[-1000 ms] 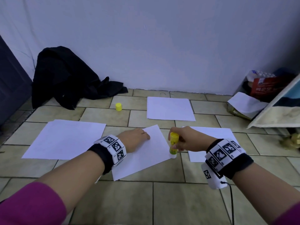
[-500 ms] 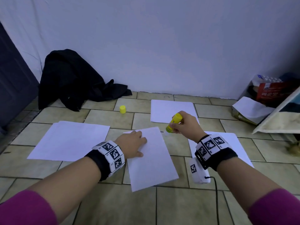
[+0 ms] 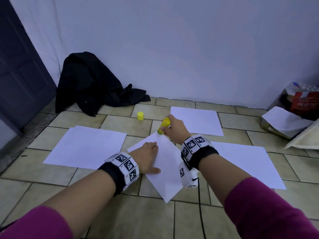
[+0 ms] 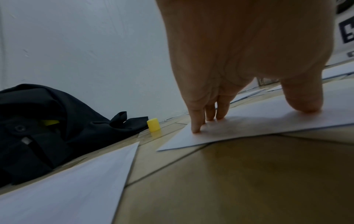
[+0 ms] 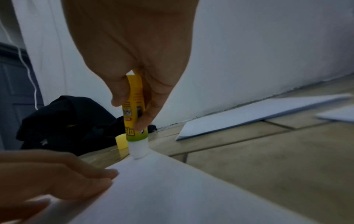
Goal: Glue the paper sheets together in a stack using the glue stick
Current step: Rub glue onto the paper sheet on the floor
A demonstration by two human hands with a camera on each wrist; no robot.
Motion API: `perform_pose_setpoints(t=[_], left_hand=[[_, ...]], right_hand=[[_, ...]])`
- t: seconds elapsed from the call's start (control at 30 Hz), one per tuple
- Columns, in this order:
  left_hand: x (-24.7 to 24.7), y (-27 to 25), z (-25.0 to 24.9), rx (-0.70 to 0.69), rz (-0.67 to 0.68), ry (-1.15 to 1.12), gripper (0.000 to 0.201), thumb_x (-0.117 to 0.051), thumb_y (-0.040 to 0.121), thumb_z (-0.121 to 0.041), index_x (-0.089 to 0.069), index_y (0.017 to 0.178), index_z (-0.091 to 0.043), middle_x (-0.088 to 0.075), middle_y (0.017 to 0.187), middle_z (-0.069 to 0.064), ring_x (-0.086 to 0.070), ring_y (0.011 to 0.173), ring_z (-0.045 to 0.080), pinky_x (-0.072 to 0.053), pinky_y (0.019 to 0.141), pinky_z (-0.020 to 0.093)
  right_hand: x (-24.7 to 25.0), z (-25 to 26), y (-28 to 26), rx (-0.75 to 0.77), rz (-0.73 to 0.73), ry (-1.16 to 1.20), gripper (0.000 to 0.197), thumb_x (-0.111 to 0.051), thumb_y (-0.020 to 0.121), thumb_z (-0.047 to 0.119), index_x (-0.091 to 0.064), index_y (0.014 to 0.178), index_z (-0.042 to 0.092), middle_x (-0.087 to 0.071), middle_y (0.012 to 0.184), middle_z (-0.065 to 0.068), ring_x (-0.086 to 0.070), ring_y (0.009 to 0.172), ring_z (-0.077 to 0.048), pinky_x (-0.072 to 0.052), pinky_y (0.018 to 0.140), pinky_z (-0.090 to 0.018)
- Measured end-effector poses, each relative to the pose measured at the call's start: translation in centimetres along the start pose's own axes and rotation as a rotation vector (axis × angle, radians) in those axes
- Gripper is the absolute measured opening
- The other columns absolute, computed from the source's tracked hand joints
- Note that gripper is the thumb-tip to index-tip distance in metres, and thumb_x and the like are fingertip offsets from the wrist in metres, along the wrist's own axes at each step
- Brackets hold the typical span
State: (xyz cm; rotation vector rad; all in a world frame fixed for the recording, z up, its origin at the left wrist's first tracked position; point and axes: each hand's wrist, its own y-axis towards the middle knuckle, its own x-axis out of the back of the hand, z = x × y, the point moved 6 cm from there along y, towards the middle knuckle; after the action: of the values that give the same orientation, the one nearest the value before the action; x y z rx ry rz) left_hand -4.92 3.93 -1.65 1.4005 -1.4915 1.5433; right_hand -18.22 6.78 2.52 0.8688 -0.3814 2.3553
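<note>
A white paper sheet (image 3: 164, 163) lies turned at an angle on the tiled floor in front of me. My left hand (image 3: 148, 157) rests flat on its left part, fingertips (image 4: 196, 127) pressing the paper (image 4: 249, 121). My right hand (image 3: 174, 127) grips a yellow glue stick (image 3: 163, 126) upright, its white tip (image 5: 138, 151) touching the sheet's far corner (image 5: 153, 174). The stick's yellow cap (image 3: 140, 116) stands on the floor beyond. Other white sheets lie at the left (image 3: 86, 147), at the back (image 3: 196, 119) and at the right (image 3: 245, 163).
A black garment (image 3: 91, 94) is heaped against the wall at back left, beside a dark door (image 3: 19, 69). Boxes, a bag and a loose paper (image 3: 284, 121) crowd the right corner. A thin cable (image 3: 201, 209) hangs from my right wrist.
My right hand carried the glue stick from the sheet's near right edge up to its far corner. The sheet has rotated under my left hand, and my view has tilted upward.
</note>
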Motion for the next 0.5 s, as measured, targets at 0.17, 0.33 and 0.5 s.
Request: perform_pose_setpoints(t=[0.17, 0.33, 0.5], left_hand=[[-0.3, -0.1, 0.3, 0.002, 0.009, -0.02, 0.091, -0.058, 0.088, -0.053, -0.014, 0.15, -0.003, -0.006, 0.16, 0.011, -0.014, 0.144, 0.024, -0.023, 0.115, 0.037], [-0.1, 0.1, 0.0, 0.007, 0.043, 0.007, 0.09, -0.058, 0.087, -0.054, -0.016, 0.149, -0.003, -0.009, 0.158, 0.012, -0.014, 0.143, 0.027, -0.022, 0.115, 0.038], [0.9, 0.9, -0.3, 0.019, 0.058, 0.08, 0.081, -0.063, 0.081, -0.057, -0.032, 0.137, -0.006, -0.033, 0.135, 0.01, -0.031, 0.126, 0.026, -0.037, 0.103, 0.04]], right_hand=[[0.5, 0.1, -0.2, 0.019, 0.093, -0.184, 0.029, -0.057, 0.092, 0.015, -0.048, 0.118, 0.004, -0.061, 0.107, -0.022, -0.063, 0.091, -0.035, -0.054, 0.081, -0.047], [2.1, -1.1, -3.1, 0.061, 0.187, -0.36, 0.031, -0.057, 0.093, 0.017, -0.046, 0.119, 0.006, -0.06, 0.108, -0.019, -0.06, 0.094, -0.033, -0.052, 0.081, -0.043], [4.0, -2.8, -6.7, 0.066, 0.264, -0.376, 0.026, -0.06, 0.092, 0.021, -0.048, 0.114, 0.012, -0.061, 0.1, -0.011, -0.06, 0.089, -0.028, -0.052, 0.081, -0.041]])
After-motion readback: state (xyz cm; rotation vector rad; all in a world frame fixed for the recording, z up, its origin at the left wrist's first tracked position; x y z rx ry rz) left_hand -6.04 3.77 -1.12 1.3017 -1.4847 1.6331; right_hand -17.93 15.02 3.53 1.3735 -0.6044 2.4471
